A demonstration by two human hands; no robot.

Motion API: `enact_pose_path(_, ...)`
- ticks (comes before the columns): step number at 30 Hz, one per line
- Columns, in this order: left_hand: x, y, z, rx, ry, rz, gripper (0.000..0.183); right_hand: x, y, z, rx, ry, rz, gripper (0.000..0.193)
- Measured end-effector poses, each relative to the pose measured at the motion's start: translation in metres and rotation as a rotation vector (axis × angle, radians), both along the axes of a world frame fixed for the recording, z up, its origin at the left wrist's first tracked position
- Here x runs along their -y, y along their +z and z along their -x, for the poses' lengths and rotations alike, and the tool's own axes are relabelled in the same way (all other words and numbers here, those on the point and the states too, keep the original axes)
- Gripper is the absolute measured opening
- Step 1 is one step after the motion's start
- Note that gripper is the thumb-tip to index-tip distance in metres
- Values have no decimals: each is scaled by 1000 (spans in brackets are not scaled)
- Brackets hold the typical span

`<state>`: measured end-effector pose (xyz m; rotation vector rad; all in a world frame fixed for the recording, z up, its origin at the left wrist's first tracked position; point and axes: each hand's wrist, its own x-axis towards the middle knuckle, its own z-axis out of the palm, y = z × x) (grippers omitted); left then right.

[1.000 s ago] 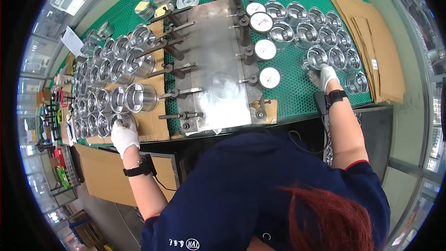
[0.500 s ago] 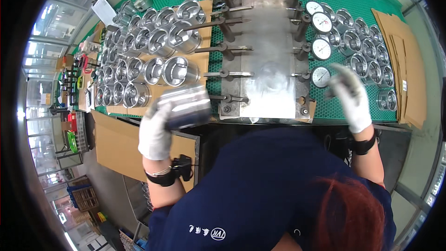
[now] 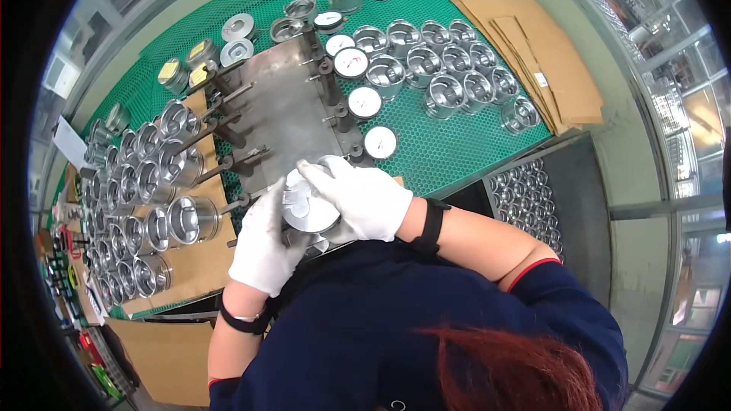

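Between my gloved hands I hold a silver metal piston (image 3: 311, 207), its round crown facing up. My left hand (image 3: 266, 242) grips its left side. On the right side, my right hand (image 3: 364, 196) closes round it, thumb over the top edge. The piston is at the near end of a steel gauge plate (image 3: 283, 99); whether it touches the plate is hidden. Along the plate's right side stand several dial gauges (image 3: 380, 141), and metal rods (image 3: 242, 154) stick out on its left.
Rows of pistons (image 3: 192, 218) stand on cardboard (image 3: 202, 278) at left. More pistons (image 3: 445, 94) stand on the green mat (image 3: 426, 156) at right, beside stacked cardboard sheets (image 3: 525, 53). At the back are pistons with yellow labels (image 3: 172, 73). Below right, a bin holds many metal parts (image 3: 525, 198).
The piston has moved from the left, where my left hand alone held it, to the plate's near end. My right hand has come from the dial gauges onto it. The view has turned.
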<state>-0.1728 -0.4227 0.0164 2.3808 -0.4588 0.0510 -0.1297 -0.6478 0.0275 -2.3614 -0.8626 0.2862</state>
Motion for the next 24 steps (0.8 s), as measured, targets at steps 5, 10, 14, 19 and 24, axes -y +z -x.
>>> enact_pose_path(5, 22, -13, -8, 168, 51, -168, 89, 9, -18, 4, 216, 12, -281, 85)
enact_pose_path(10, 15, -23, -20, 186, 54, -134, 90, 25, -41, 25, -543, -169, -287, 86)
enact_pose_path(14, 13, -33, -31, 200, 47, -31, 92, 9, -43, 33, -968, -357, -448, 89)
enact_pose_path(19, 13, -37, -40, 171, 33, 16, 99, 6, -38, 24, -978, -390, -425, 99)
enact_pose_path(24, 14, -39, -48, 128, 41, 81, 99, 5, -50, 18, -887, -413, -395, 101)
